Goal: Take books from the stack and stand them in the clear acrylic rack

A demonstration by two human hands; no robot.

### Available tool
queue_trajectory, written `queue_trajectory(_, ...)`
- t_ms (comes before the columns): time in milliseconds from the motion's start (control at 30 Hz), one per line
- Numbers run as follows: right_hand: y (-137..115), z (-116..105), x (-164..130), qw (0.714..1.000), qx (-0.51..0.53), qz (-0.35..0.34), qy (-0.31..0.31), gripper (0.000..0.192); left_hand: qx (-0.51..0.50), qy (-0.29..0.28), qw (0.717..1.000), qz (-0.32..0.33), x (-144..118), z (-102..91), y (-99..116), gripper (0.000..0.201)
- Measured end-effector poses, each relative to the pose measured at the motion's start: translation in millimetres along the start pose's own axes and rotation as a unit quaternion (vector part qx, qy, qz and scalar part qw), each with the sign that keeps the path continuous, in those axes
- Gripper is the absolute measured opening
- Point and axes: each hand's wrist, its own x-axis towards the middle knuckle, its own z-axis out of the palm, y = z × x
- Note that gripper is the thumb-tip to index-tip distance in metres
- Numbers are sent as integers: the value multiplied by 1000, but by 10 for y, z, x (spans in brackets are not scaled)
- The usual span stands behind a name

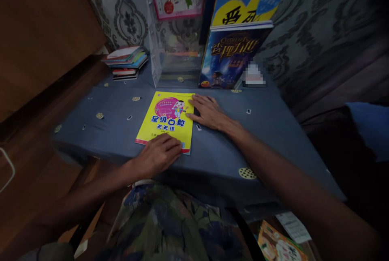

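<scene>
A yellow workbook [146, 121] with a cartoon child and blue lettering on its cover lies closed on the cloth-covered table [225, 143]. My left hand [161, 150] rests over its lower edge, palm down, with the fingers laid flat on the cover. At the book's right edge, my right hand [208, 111] lies with its fingers spread, the fingertips touching the upper right side of the cover. Neither hand grips anything that I can see. The undersides of both palms are hidden.
Behind the workbook stands a clear plastic rack [176, 68]. A dark blue book [232, 56] leans upright at its right, with a blue and yellow book [252, 1] behind. A pile of booklets [127, 61] sits at the back left. An orange book [278, 244] lies below the table.
</scene>
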Motion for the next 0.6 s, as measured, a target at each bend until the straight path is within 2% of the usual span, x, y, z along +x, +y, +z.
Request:
queue_trajectory(133, -73, -12, -27, 1000, -22, -6, -5, 65, 13, 30, 999, 22, -68, 49, 19, 27)
queue_trajectory(233, -248, -10, -80, 999, -22, -27, -16, 67, -32, 28, 999, 13, -90, 5, -27, 28)
queue_trajectory(333, -460, 8, -220, 997, -4, -79, -25, 69, -98, 10, 995, -6, -89, -56, -106, 29)
queue_trajectory(467, -617, 34, -496, 994, 28, -106, -27, 75, -155, 0, 988, -20, -87, -80, -294, 28)
queue_trajectory(600, -643, 29, -663, 995, 39, -77, -47, 79, -122, -20, 991, -47, -51, -32, -630, 34)
